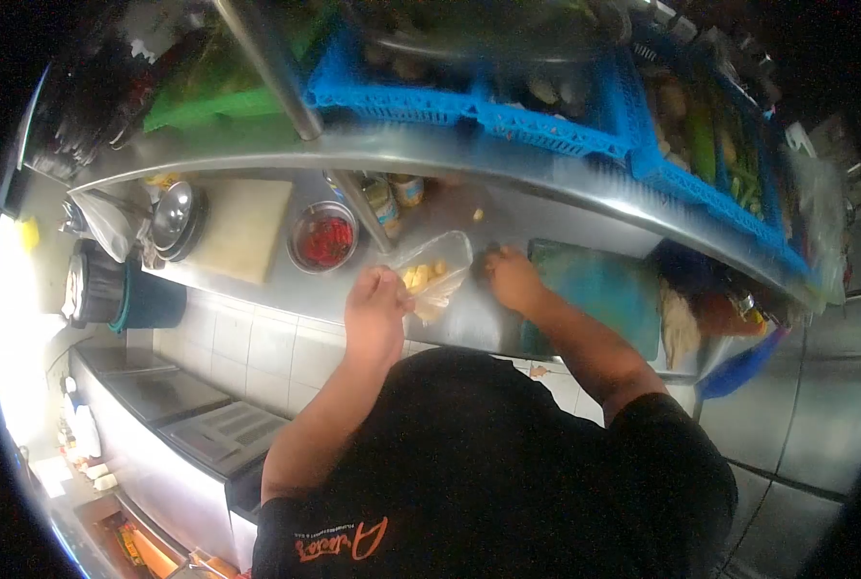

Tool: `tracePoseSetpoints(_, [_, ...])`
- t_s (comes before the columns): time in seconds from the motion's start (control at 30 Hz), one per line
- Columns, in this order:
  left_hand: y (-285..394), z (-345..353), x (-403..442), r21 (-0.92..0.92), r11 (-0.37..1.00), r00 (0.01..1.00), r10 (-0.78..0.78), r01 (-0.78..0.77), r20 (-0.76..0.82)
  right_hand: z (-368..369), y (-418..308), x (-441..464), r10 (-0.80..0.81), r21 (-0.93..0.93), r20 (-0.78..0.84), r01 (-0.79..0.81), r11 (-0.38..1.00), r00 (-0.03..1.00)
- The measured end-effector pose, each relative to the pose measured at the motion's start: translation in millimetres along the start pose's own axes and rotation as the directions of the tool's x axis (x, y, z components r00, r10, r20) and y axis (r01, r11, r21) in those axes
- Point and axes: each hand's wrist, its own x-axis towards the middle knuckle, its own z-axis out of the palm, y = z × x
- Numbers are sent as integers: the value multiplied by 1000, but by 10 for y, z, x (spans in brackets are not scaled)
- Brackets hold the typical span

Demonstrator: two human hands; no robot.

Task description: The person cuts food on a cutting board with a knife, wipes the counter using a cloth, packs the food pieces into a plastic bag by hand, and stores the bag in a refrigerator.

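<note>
My left hand (376,307) is closed on the edge of a clear plastic bag (434,301), which lies on the steel counter. Pale yellow chunks (421,277) that look like peeled, cut food show inside it. To the right of the bag, my right hand (515,282) is low over the counter beside a worn green cutting board (595,289). Its fingers are curled, and what they hold, if anything, is hidden. A small yellowish piece (478,214) lies farther back. Left of the bag stands a metal bowl (298,253) with red contents, perhaps peppers.
An overhead steel shelf (430,159) carries blue crates (556,135) of produce. Jars (408,190) stand behind a metal post (361,207). A white cutting board (242,227) and metal bowls (177,220) are at left; a cloth (679,328) lies at right.
</note>
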Motion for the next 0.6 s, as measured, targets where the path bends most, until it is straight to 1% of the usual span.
tracePoseSetpoints(0.03, [7,-21,-14,16,1000,1000,-5,6,-11,21,4,31,-45,-8,12,45,999,999])
tracePoseSetpoints(0.07, [18,-28,-10,30,1000,1000,-7,7,-25,40,29,139,38,49,7,-38,998,999])
tracePoseSetpoints(0.13, [27,-43,-23,-4,1000,1000,14,-14,8,-110,-129,412,211,171,23,-212,962,977])
tracePoseSetpoints(0.23, [-11,-74,24,-30,999,999,32,-31,42,-190,-111,876,110,209,-92,-88,974,990])
tracePoseSetpoints(0.27, [-22,-80,41,-35,999,998,37,-35,50,-142,-54,939,65,128,-50,-59,990,997])
tracePoseSetpoints(0.33, [25,21,16,5,1000,1000,24,-24,9,79,33,1059,-24,-30,44,25,999,999])
tracePoseSetpoints(0.37, [49,52,10,23,1000,1000,20,-20,-16,169,69,1066,-41,-63,41,44,997,998])
tracePoseSetpoints(0.43, [51,26,31,66,998,999,23,-25,28,228,101,953,-74,-133,45,79,988,996])
tracePoseSetpoints(0.47, [40,16,37,84,996,999,20,-24,49,226,102,877,96,72,9,-96,993,995])
tracePoseSetpoints(0.5, [45,30,41,80,997,999,12,-15,39,46,16,785,268,275,9,-260,926,963])
tracePoseSetpoints(0.53, [63,58,54,75,997,1000,6,-9,31,-182,-100,709,428,462,43,-398,793,903])
tracePoseSetpoints(0.6, [72,93,108,75,997,999,-4,2,33,-888,-520,523,322,602,-30,-240,762,946])
